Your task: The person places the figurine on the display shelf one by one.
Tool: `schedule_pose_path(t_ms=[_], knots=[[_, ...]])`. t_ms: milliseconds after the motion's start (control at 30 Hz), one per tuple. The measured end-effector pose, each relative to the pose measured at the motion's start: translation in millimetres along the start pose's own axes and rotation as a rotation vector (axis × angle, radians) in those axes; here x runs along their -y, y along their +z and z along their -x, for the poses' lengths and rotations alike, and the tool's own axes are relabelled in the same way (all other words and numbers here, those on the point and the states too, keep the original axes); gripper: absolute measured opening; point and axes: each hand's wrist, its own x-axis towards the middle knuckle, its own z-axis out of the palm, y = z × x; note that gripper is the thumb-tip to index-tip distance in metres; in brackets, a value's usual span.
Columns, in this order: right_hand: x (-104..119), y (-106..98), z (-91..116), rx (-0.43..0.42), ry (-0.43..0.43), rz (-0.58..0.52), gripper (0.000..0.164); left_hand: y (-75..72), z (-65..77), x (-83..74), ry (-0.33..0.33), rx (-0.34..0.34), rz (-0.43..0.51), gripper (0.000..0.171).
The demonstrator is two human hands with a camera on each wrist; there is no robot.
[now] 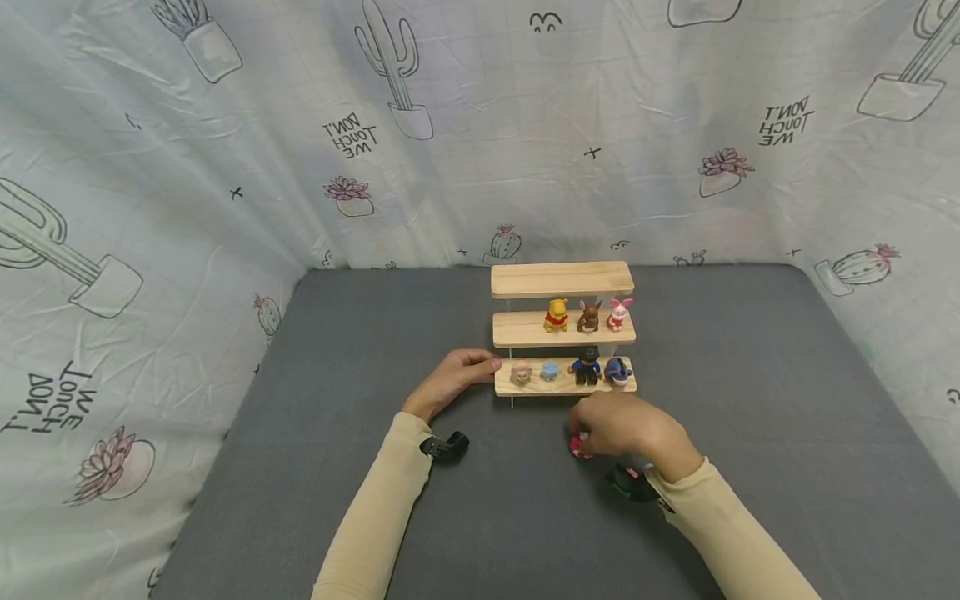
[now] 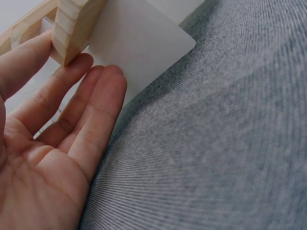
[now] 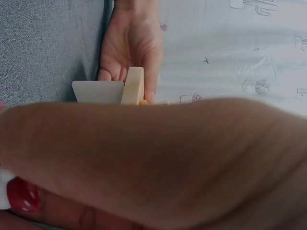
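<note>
A three-tier wooden display shelf [image 1: 562, 282] with clear supports stands on the grey table. My left hand [image 1: 453, 382] pinches the left end of its lowest board [image 2: 76, 31], thumb on top and fingertips underneath, as the left wrist view shows. In front of the shelf, my right hand [image 1: 630, 427] holds a small red-and-white figurine [image 3: 24, 194] low over the table, its shape mostly hidden by the fingers. On the lowest board are a beige-pink figurine [image 1: 521, 373], a light blue one [image 1: 550, 370], a dark-capped one [image 1: 587, 367] and a purple-blue one [image 1: 618, 371].
The middle board carries a yellow bear in red [image 1: 556, 317], a brown long-eared figurine [image 1: 589, 317] and a pink one [image 1: 617, 315]. Behind the table [image 1: 300, 517] hangs a white curtain [image 1: 480, 108] printed with cacti. Black straps with cameras sit on both wrists.
</note>
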Motion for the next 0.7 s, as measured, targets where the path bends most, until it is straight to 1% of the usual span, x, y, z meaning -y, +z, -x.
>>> schedule_pose_path(t_ms=[200, 433, 600, 700], knots=[[-1.1, 0.9, -1.6, 0.001, -0.011, -0.013, 0.002, 0.4, -0.2, -0.5, -0.001, 0.0, -0.004, 0.036], [-2.5, -0.5, -3.5, -0.017, -0.079, -0.031, 0.002, 0.3, 0.4, -0.5, 0.005, 0.001, 0.006, 0.035], [-2.5, -1.8, -4.2, -0.026, -0.119, -0.045, 0.009, 0.1, 0.4, -0.3, 0.013, 0.007, 0.011, 0.035], [-1.6, -2.0, -3.8, -0.025, -0.145, -0.059, 0.009, 0.2, 0.0, 0.2, 0.012, 0.008, 0.006, 0.034]])
